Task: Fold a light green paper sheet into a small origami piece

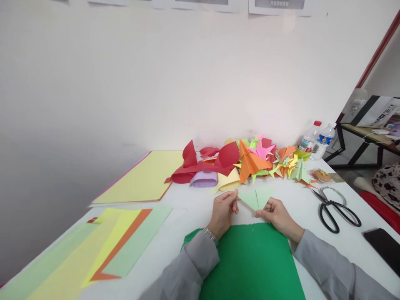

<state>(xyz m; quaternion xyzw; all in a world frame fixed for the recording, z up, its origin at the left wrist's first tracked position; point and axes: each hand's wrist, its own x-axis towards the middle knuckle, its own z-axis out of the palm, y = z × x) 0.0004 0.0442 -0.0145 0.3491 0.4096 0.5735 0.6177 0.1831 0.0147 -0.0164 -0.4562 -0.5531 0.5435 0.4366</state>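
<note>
A pale green piece of paper (254,198), pointed toward me and with a dark line down its middle, is held up between my two hands. My left hand (224,210), with a metal watch at the wrist, pinches its left edge. On the other side, my right hand (278,216) grips the lower right edge between thumb and fingers. Below both hands lies a large green sheet (253,262) on the white table (168,241).
Folded paper pieces, including an orange plane (250,160) and red shapes (228,156), are heaped by the wall. Black scissors (329,204), a phone (383,250) and two bottles (323,139) stand or lie right. Coloured sheets (137,241) and a yellow stack (140,177) lie left.
</note>
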